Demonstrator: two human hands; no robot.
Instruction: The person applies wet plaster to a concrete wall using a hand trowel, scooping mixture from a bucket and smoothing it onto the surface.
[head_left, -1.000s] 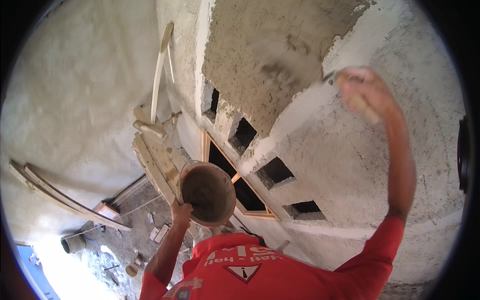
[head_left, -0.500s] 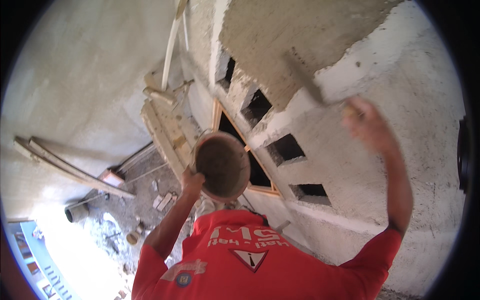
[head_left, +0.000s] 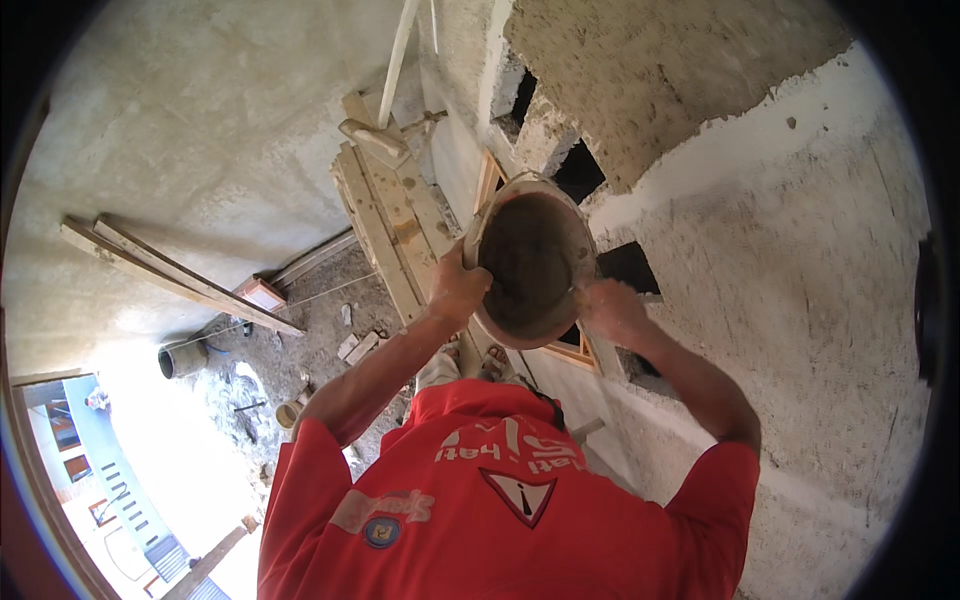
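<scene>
My left hand (head_left: 460, 287) grips the near-left rim of a bucket (head_left: 532, 184), tilted so that its mouth faces me. Grey wet mortar (head_left: 525, 255) lies inside. My right hand (head_left: 612, 312) is closed at the bucket's right rim, on the trowel seen in it earlier; the blade is hardly visible now, apparently down in the bucket. Up the wall (head_left: 780, 300) to the right, a brown-grey patch of fresh mortar (head_left: 670, 80) ends in a ragged edge over a paler, rough surface.
Several square dark openings (head_left: 628, 268) run along the wall, above a wooden frame (head_left: 572, 354). Boards (head_left: 385, 235) lie beneath the bucket, with my feet (head_left: 492, 362) close by. Long timbers (head_left: 180, 275) lean at left. Rubble and a tipped pail (head_left: 183, 358) lie on the ground.
My right hand has come down from the wall to the bucket with the trowel. The bucket sits higher and further right in view, as the view has shifted.
</scene>
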